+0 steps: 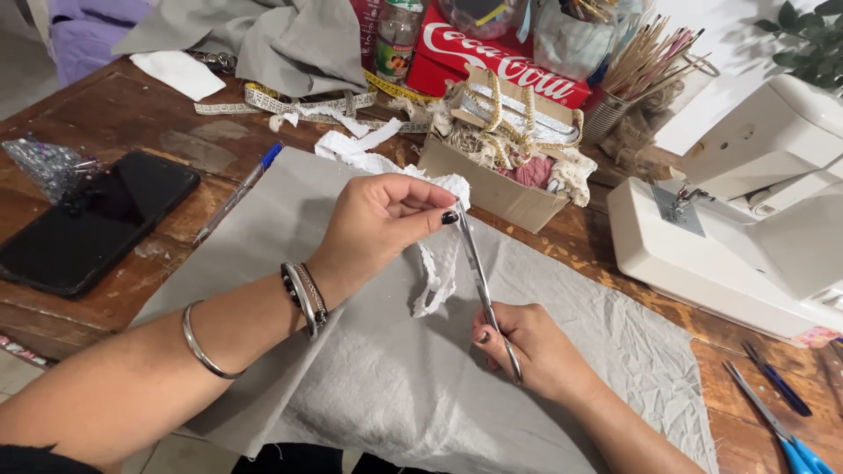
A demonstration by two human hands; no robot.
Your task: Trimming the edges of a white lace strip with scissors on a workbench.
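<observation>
the left hand is closed in a pinch, thumb and fingers holding the top of a strip of white lace, which hangs down from the pinch over the grey cloth. the right hand is curled around the handles of a pair of metal scissors; the blades point up toward the left hand, their tip right beside the pinched lace. whether the blades are parted cannot be told.

the grey cloth is spread on a worn wooden table, and both hands work above it. left of the cloth lie a blue pen and, further left, a black phone. beyond the cloth stands a cardboard box full of trims. right of the cloth sits a white sewing machine, and near the cloth's lower right corner lie blue-handled scissors.
</observation>
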